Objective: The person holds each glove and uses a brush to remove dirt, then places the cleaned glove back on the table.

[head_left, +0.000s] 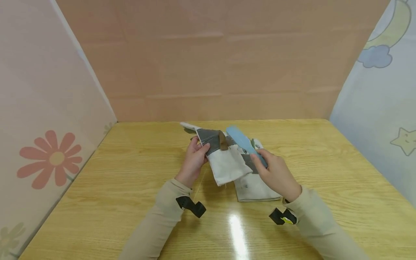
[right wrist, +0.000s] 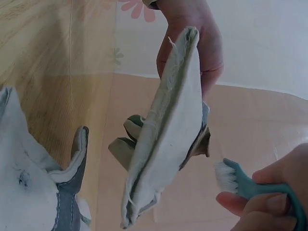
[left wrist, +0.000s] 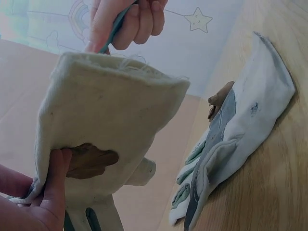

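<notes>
Pinches a cloth glove [head_left: 224, 155] between thumb and fingers of the left hand [head_left: 192, 160], raised above the middle of the counter [head_left: 113, 187], with its frayed cuff [head_left: 230, 173] slanting toward the near edge and its fingers toward the far left corner. Grips a blue brush [head_left: 240, 139] in the curled right hand [head_left: 277, 177], smooth-handled, with short white bristles [right wrist: 225, 178] facing the glove, near yet apart in the right wrist view. Can see off-white woven fabric, a grey band [head_left: 211, 135], and a brown strip [head_left: 223, 141] standing out in folds, hard to name by material. On wood grain, right of the counter's centre, can see a second glove [head_left: 255, 191], square-cuffed, with a small dark smudge [right wrist: 23, 179] and visible stitching. Cannot see the bristles from the head view, nor all of the second glove's fingers, partly covered there. Can make out only a sliver of brush behind the cuff in the left wrist view. Cannot see the counter's near edge, cut off below.
</notes>
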A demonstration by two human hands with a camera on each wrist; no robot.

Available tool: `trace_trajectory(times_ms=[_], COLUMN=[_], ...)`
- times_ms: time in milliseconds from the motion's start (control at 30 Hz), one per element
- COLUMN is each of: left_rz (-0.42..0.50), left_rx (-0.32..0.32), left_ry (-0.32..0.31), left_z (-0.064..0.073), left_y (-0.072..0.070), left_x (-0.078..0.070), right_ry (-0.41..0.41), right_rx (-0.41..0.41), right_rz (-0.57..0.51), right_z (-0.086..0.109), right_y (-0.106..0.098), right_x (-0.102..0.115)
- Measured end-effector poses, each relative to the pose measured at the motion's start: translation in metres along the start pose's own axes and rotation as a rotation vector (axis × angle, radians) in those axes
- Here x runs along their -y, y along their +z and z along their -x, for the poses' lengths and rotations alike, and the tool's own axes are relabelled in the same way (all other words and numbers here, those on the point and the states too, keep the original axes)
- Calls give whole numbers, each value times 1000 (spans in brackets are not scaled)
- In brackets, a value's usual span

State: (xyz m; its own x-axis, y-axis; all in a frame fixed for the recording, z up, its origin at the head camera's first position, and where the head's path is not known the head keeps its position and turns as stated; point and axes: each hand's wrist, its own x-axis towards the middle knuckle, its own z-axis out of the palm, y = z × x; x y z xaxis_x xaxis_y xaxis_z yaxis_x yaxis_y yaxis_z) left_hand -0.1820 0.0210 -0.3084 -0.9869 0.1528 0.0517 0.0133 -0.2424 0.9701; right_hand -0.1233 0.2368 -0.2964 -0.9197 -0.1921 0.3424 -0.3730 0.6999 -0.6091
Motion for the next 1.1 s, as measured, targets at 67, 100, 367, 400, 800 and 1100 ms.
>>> trace_trajectory(times_ms=[67,100,367,400,800,1100], left_rz=[-13,-20,-16,-13,-4,-3], left_rx=[8,14,-8,-18,-88,-12], left_ry=[-18,-27,-57,-55,-59,-70], left_z=[0,0,0,-1,-7,-4], left_y=[2,3,8,7,1,6], left_x=[0,1,-2,-3,-1,-1], right_ry=[-18,-29,-61,-62,-42,-133], right_rx=[-22,-30,-19,-17,-7,-49], right_rz=[-18,-25,-22,-18,-14,-47], right_z=[1,1,1,1,0,0], right_y=[3,5,10,9,3,11], right_x=[1,1,1,0,-3,-3])
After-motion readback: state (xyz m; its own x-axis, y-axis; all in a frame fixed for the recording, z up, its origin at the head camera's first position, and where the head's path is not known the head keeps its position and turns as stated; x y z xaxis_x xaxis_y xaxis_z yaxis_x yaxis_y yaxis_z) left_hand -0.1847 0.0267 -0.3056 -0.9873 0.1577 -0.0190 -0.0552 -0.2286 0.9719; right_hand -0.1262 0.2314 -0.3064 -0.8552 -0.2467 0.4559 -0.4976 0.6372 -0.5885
